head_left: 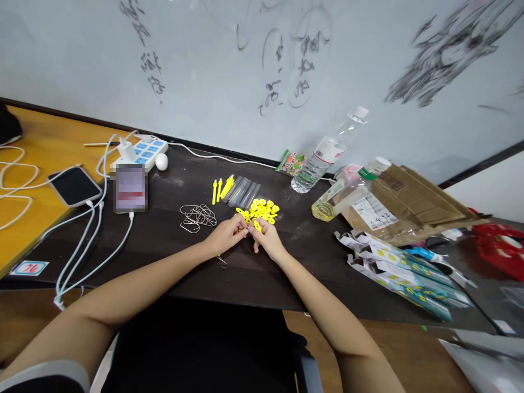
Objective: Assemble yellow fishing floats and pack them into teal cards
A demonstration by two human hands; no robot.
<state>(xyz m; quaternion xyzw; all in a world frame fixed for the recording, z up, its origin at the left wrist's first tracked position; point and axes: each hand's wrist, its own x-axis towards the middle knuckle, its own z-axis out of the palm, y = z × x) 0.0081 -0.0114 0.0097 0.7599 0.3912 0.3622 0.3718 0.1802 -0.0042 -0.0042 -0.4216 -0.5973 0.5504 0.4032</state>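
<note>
My left hand [226,236] is closed in a pinch, its fingertips meeting those of my right hand; what it grips is too small to make out. Between the thumb and finger of my right hand [267,239] is a small yellow plastic piece [257,225]. Just beyond both hands lies a pile of yellow plastic pieces [265,207]. Behind that are clear plastic tubes [244,192] and slim yellow sticks [226,187]. Left of my hands sits a tangle of metal wire hooks [198,216]. Below my left wrist a thin hook [222,262] shows beside a yellow bit, partly hidden.
A water bottle [317,164] and a bottle of yellowish liquid [347,191] stand at the right, near a brown parcel [413,199] and flattened cartons [403,270]. At the left are a power strip [144,153], a phone [76,186] and white cables [84,245]. A whiteboard [213,71] rises behind.
</note>
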